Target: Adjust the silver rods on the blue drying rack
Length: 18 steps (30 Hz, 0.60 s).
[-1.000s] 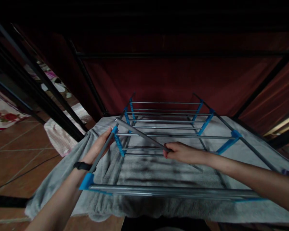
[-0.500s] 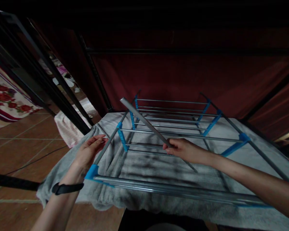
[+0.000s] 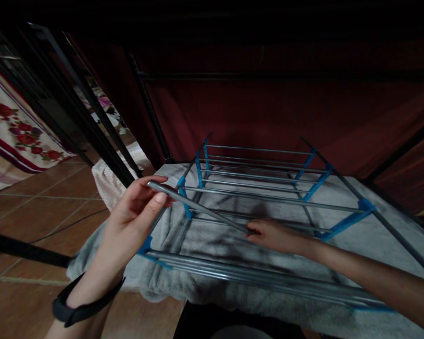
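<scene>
Between my hands a grey metal tube (image 3: 205, 209) slants down to the right, above the rack. My left hand (image 3: 136, 209), with a black band on the wrist, has its thumb and fingers around the tube's upper left end. Closed on the tube farther down is my right hand (image 3: 268, 234); its fingertips are partly hidden. Below and behind lies a rack of metal tubes with blue plastic connectors (image 3: 366, 205). Several tubes (image 3: 254, 278) run side by side along its near edge.
A grey blanket (image 3: 229, 296) lies beneath the rack. Dark posts (image 3: 106, 155) rise at the left, and a dark red panel (image 3: 250, 113) stands behind. A floral cloth (image 3: 24, 136) hangs at far left over the tiled floor (image 3: 49, 221). A striped cloth (image 3: 104, 183) lies near the posts.
My left hand has moved from beside the rack's left rail up to the tube's end and taken hold of it. The tube's left end has come down and left. The view has shifted slightly.
</scene>
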Motion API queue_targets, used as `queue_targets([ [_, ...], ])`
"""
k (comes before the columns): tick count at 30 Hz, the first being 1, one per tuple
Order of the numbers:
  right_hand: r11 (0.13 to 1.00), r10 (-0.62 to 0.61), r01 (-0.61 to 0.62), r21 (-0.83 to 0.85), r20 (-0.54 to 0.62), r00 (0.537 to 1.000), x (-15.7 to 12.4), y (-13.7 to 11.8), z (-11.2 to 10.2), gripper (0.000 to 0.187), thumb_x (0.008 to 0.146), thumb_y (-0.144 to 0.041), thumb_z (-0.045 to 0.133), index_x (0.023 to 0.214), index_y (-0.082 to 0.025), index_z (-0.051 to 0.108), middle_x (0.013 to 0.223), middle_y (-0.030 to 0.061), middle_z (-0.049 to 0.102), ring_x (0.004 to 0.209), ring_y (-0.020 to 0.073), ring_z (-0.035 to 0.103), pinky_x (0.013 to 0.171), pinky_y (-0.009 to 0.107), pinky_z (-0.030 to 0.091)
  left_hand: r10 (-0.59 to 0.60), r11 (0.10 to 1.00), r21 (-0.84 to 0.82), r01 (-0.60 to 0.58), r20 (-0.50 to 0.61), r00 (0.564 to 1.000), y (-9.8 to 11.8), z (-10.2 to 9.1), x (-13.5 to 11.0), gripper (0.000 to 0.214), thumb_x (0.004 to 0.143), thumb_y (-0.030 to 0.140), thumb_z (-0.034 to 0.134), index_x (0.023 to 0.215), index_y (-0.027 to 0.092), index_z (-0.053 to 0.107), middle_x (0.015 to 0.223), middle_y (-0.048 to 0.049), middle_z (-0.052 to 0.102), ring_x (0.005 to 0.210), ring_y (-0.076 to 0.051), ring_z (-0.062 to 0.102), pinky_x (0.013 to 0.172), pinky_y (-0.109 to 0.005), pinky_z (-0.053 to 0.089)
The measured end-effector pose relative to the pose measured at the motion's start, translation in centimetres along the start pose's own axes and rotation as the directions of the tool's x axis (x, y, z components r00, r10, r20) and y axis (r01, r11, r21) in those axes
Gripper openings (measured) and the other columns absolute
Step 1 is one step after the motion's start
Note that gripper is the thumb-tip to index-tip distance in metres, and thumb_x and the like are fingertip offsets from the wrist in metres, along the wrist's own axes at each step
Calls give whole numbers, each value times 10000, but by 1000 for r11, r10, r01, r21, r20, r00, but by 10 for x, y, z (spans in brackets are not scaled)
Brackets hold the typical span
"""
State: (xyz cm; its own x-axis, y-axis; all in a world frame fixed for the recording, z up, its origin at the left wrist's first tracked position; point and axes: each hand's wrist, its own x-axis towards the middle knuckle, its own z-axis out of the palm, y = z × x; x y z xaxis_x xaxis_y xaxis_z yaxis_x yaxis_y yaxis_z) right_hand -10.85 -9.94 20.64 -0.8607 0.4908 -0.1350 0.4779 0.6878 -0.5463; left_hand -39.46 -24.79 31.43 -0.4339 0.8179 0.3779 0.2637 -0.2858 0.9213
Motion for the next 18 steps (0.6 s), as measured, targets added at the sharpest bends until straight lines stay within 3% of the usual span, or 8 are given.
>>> queue_targets([
  [5, 998, 0, -2, -70, -24, 1000, -13, -14, -20, 170, 947, -276, 530, 837, -177, 615, 867, 38, 648, 792, 163, 574, 687, 272, 361, -61, 998, -35, 60, -54, 997, 7, -4, -6, 135, 799, 340, 756, 896, 254, 720, 744, 2, 674, 728, -158, 617, 698, -251, 520],
  [9, 998, 2, -7, -60, -83, 997, -19, -5, -36, 176, 935, -265, 545, 1013, -177, 676, 993, 62, 681, 894, 187, 610, 778, 281, 416, -131, 991, 5, 132, -85, 988, 7, -12, -7, 155, 769, 341, 767, 904, 281, 720, 736, 11, 680, 713, -166, 620, 625, -254, 503],
  [15, 989, 69, -86, -121, -138, 988, -33, 11, -50, 259, 933, -264, 540, 1145, -205, 678, 1089, 67, 696, 986, 209, 635, 855, 308, 460, -121, 992, 23, 124, -89, 989, -10, -19, -7, 152, 764, 351, 770, 893, 281, 729, 717, 25, 690, 706, -146, 625, 673, -224, 513],
  [18, 976, 79, -100, -191, -117, 990, -48, 11, -48, 286, 948, -268, 517, 1196, -235, 654, 1162, 67, 676, 1035, 227, 634, 879, 335, 474, -180, 983, 41, 181, -26, 983, -25, -27, -7, 182, 744, 396, 779, 881, 291, 720, 686, 19, 693, 692, -163, 637, 626, -226, 511],
])
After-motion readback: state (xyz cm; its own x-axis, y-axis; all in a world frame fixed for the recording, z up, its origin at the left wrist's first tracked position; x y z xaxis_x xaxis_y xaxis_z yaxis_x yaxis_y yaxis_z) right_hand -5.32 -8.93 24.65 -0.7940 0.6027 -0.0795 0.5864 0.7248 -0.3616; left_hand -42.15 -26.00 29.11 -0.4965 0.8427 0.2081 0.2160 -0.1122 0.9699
